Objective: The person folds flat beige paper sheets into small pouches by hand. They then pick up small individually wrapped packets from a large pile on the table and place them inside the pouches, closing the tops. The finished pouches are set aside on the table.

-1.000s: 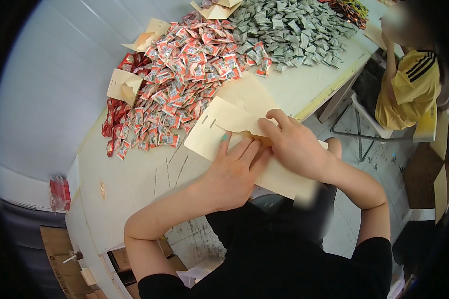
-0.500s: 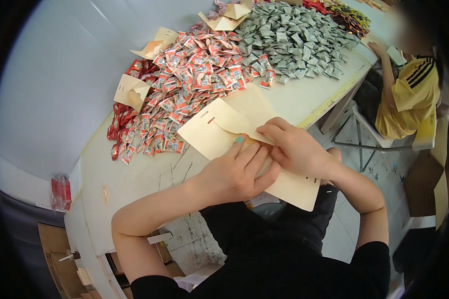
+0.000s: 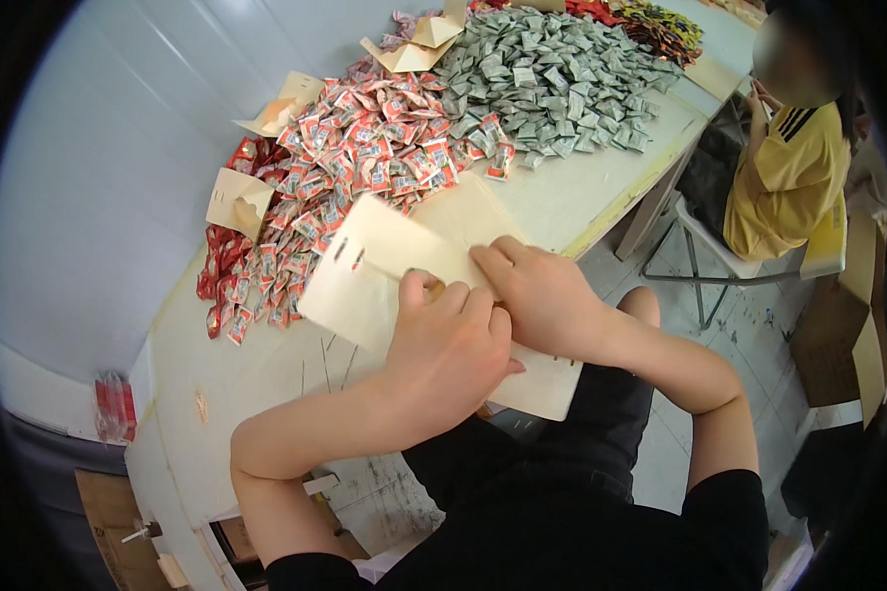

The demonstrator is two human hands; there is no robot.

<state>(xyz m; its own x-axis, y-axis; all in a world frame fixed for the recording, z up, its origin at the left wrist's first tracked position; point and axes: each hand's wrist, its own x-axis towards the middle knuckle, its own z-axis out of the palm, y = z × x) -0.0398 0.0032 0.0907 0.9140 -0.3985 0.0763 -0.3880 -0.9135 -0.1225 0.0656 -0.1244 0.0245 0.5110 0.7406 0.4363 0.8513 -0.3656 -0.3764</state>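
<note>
A cream die-cut card sheet [image 3: 350,295] with small slots near its ends lies slanted in front of me, over the table's edge and my lap. My left hand [image 3: 448,340] is closed on its middle, with the fingers curled in and the thumb near the lower edge. My right hand [image 3: 547,300] pinches the same sheet close beside the left, at a cut flap. Both hands hide the middle of the sheet. Another cream card [image 3: 475,209] lies flat on the table just beyond it.
Red-and-white sachets [image 3: 365,158] are heaped at the far left of the white table [image 3: 256,369], beside grey-green sachets [image 3: 562,84]. Dark red packets [image 3: 229,261] and folded card pieces [image 3: 237,202] edge the heap. A person in yellow [image 3: 788,187] sits at right.
The sheet and both hands have shifted left in the view, along with the whole scene. My left fingers have curled in more. The seated person's hand has drawn back from the table.
</note>
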